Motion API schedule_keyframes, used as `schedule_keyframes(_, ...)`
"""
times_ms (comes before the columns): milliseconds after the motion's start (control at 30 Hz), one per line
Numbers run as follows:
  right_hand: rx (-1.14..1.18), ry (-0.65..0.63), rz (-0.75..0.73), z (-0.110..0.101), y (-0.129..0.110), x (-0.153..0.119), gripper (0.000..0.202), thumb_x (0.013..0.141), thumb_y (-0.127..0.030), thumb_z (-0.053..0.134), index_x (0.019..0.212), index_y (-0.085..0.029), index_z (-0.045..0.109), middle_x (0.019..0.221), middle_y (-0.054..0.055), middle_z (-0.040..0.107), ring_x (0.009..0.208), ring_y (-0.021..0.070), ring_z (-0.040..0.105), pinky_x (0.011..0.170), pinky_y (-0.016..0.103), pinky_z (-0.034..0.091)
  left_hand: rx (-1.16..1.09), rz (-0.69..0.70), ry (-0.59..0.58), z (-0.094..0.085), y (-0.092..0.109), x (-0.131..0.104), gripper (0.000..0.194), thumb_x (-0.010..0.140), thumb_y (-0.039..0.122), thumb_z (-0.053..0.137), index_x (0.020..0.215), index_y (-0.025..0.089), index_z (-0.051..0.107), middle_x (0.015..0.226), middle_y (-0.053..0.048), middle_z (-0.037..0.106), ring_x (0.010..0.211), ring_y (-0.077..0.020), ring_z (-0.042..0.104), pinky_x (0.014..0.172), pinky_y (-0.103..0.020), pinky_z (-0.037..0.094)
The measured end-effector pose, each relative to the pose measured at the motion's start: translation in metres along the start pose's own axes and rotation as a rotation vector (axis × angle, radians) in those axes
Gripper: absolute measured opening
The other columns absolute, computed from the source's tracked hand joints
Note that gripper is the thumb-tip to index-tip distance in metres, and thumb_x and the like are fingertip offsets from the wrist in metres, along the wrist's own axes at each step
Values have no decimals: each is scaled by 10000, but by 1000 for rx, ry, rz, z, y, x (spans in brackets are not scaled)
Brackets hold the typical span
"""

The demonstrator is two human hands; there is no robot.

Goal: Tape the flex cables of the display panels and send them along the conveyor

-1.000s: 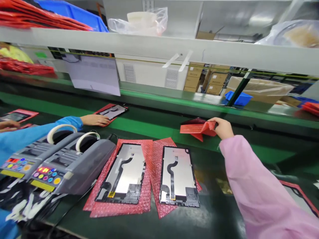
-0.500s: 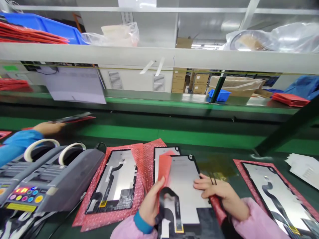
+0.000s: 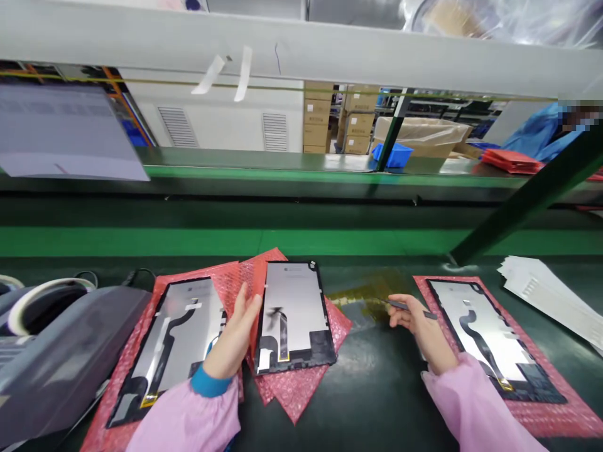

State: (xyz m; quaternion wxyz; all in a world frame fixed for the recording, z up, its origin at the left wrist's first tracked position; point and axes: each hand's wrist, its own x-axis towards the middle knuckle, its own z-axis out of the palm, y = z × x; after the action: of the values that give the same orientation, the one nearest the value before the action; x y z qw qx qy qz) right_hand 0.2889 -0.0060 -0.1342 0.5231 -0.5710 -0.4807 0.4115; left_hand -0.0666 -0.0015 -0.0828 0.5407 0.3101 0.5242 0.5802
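Note:
A tablet-sized display panel, with a silver back and a dark flex cable, lies on red bubble-wrap bags in front of me. My left hand is at its left edge, fingers stretched out; whether they press on the panel I cannot tell. To the right, my right hand pinches dark tweezers. Their tip points left over a translucent yellow film sheet on the dark bench.
Similar panels on red bubble wrap lie left and right. A grey machine stands at far left. White strips lie at the right, behind a slanted green post. A white shelf beam crosses above.
The middle panel has gone from my two hands onto the red bags. My right hand has moved right and now has tweezers. The view has shifted right and down; the co-worker's arm is out of view.

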Motion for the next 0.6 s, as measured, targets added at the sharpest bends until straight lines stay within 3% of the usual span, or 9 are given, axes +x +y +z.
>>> schedule_keyframes(100,-54,-24,56,7,7,-6,522,784,-711,714,813,-194,651,681,46,692,527,171,647,477,284,529,223,34,-9,-11,-12,-13,875,814,433,802,1561,293,368,1658,-91,369,1569,-298,218,1271,-452,214)
schedule_keyframes(167,-94,-31,64,9,7,-11,487,776,-677,748,776,-205,626,647,31,682,489,152,612,444,264,499,394,231,-29,-16,-15,-26,843,922,431,682,1620,316,224,1714,-64,234,1581,-290,172,1280,-478,181)
schedule_keyframes(233,-163,-34,62,10,5,-14,470,795,-673,728,777,-217,617,649,30,693,493,155,620,451,265,511,568,499,-44,-21,-14,-39,720,997,335,577,1622,350,219,1721,-32,211,1580,-282,188,1288,-494,168)
schedule_keyframes(333,-278,-35,52,9,2,-16,440,816,-659,698,770,-231,610,640,24,695,488,159,631,474,275,540,818,834,-87,-29,-11,-55,670,967,127,555,1550,403,377,1633,-17,392,1522,-283,343,1263,-520,270)
schedule_keyframes(433,-331,-49,51,7,1,-17,394,836,-617,684,767,-238,599,644,17,692,481,158,632,491,280,547,939,1063,-144,-43,-13,-61,683,877,23,607,1436,407,531,1325,-16,661,1307,-245,585,1150,-424,457)
schedule_keyframes(500,-340,-67,65,6,1,-16,372,846,-591,681,763,-240,590,658,19,696,485,156,635,499,280,547,1016,1087,-320,-52,-17,-60,583,884,51,609,1357,390,615,1140,-10,745,1127,-220,687,1051,-342,531)
schedule_keyframes(600,-338,-88,91,4,3,-14,369,847,-575,691,749,-237,577,661,15,695,467,146,622,494,276,535,1182,923,-614,-55,-28,-50,414,945,154,550,1270,364,699,1143,-17,783,1084,-230,731,1039,-330,540)
